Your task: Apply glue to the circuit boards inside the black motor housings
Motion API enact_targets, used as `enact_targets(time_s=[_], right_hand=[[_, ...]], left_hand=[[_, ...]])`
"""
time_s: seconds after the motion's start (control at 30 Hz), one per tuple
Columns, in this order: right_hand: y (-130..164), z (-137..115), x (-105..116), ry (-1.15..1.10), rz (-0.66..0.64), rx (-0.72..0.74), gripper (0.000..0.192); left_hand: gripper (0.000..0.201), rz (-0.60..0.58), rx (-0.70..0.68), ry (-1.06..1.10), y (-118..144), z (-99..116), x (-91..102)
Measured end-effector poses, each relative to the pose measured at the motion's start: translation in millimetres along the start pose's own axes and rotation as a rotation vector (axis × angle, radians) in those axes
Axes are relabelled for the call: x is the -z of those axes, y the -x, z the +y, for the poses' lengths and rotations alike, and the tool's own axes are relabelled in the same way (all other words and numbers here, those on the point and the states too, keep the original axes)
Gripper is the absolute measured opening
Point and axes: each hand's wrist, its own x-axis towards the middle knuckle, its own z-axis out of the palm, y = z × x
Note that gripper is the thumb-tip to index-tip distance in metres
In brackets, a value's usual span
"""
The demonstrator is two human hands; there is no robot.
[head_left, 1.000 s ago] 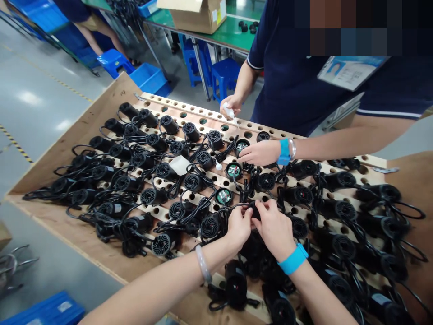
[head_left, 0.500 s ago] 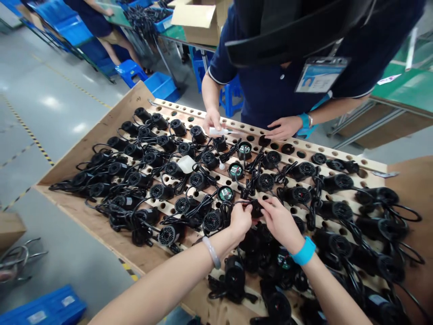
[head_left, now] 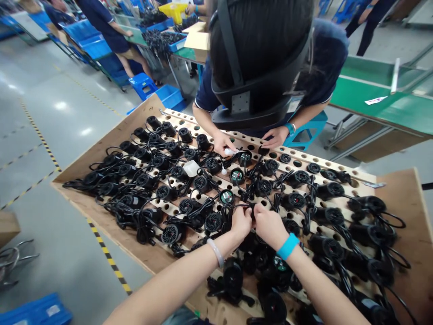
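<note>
My left hand (head_left: 241,222) has its fingers closed on a black cable (head_left: 246,206) over the middle of the wooden rack. My right hand (head_left: 269,225) meets it there, thumb and fingers pinched at the same dark piece, mostly hidden by the fingers. Just beyond them stands an open black round housing (head_left: 226,196) with a green circuit board inside; another open housing (head_left: 236,176) sits farther back. Black corded motor-like units, such as one unit (head_left: 213,222) left of my hands, fill the rows of holes.
Across the rack (head_left: 199,195), a co-worker's hand (head_left: 223,143) holds a white tube (head_left: 230,152) over a third open housing (head_left: 245,157). A white translucent piece (head_left: 191,168) lies among the units. A green table (head_left: 382,97) stands behind at right, blue crates at left.
My right hand has closed in toward my left, its fingers now pinched. The co-worker has bent forward and brought the white tube to an open housing. My view has shifted slightly.
</note>
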Motion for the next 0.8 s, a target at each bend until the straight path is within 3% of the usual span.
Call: enact_targets(time_s=[0.17,0.27,0.4,0.6,0.8], right_hand=[[24.5,33.5,-1.4,-0.377,0.014,-0.211,0.047],[23.0,33.7,-10.7,-0.577,0.001,-0.327,0.049],[2.4,23.2,-12.9,-0.771,-0.071,-0.376,0.051],[-9.3,18.5,-3.2,-0.902,-0.131,-0.463,0.041],[-11.2,24.9,-9.5,-0.921,-0.153,-0.484,0.039]], left_hand=[[0.017,-0.063,0.048,0.048,2.2,-1.6,-5.4],[0.017,-0.064,0.057,0.066,1.7,-0.2,-4.8],[0.017,-0.066,0.087,0.082,1.9,4.1,0.0],[0.024,-0.075,0.114,0.12,7.4,11.4,3.6],[0.027,-0.04,0.078,0.095,6.2,3.2,-1.0]])
